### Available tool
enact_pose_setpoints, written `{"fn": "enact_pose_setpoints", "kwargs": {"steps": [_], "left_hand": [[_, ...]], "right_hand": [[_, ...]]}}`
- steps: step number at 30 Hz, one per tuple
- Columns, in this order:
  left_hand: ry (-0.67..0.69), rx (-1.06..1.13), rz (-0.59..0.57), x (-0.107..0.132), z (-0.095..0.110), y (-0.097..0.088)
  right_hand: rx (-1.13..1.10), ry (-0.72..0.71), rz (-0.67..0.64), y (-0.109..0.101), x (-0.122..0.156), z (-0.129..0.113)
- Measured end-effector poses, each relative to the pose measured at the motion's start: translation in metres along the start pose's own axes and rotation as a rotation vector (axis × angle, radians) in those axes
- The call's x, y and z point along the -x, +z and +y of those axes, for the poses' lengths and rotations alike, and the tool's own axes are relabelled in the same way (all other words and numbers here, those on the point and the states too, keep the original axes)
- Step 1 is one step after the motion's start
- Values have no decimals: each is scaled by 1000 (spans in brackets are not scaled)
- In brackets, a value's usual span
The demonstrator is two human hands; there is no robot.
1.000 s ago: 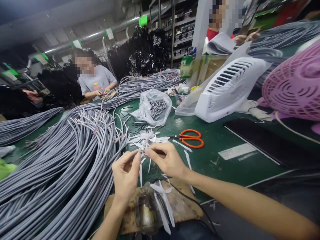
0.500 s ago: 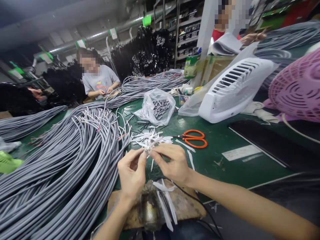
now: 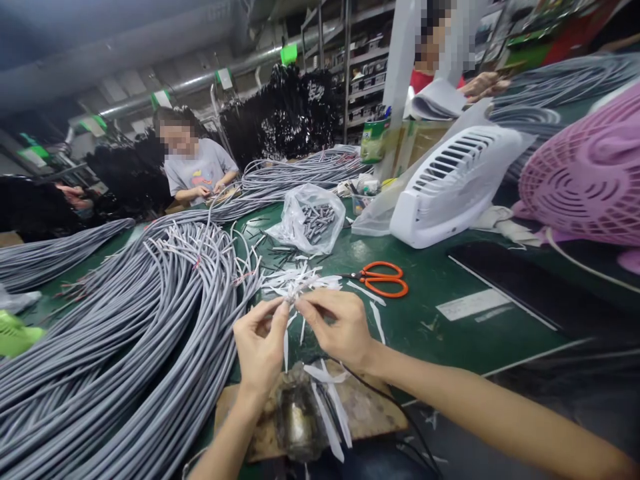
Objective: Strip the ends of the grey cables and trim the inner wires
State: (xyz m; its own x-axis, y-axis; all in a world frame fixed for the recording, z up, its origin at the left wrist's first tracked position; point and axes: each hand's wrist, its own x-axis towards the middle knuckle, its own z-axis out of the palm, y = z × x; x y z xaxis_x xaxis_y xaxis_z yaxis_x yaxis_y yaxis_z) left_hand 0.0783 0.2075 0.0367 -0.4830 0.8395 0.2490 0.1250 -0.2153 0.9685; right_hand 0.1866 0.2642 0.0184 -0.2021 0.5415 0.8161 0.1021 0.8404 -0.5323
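Note:
My left hand (image 3: 261, 343) and my right hand (image 3: 343, 328) meet above the green table, thumbs and forefingers pinched together. Between their fingertips is a small whitish piece, too small and blurred to name. White strips (image 3: 283, 285) lie scattered just behind the fingers. Orange-handled scissors (image 3: 384, 279) rest to the right of them, blades toward the strips. Below my hands, a metal cylinder-like device (image 3: 303, 417) sits on a worn wooden board (image 3: 375, 410), with more white strips beside it.
Bundles of grey cable (image 3: 165, 327) fill the left side. A clear bag (image 3: 287, 230) holds short dark pieces. At right stand a white slatted appliance (image 3: 415, 217), a pink fan (image 3: 575, 180) and a dark flat panel (image 3: 515, 280). A co-worker (image 3: 197, 167) sits across the table.
The view has shifted slightly, so things on the right appear further left. My hands stay pinched together, with the fingertips slightly closer. A white strip now shows hanging below them.

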Motion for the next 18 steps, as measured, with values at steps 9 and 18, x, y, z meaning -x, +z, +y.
{"fn": "enact_pose_setpoints", "kwargs": {"steps": [9, 18], "left_hand": [[-268, 250, -48, -5, 3, -3], [-331, 271, -138, -6, 8, -4]], "right_hand": [[-20, -124, -40, 2, -1, 1], [-133, 70, -120, -2, -7, 1]]}}
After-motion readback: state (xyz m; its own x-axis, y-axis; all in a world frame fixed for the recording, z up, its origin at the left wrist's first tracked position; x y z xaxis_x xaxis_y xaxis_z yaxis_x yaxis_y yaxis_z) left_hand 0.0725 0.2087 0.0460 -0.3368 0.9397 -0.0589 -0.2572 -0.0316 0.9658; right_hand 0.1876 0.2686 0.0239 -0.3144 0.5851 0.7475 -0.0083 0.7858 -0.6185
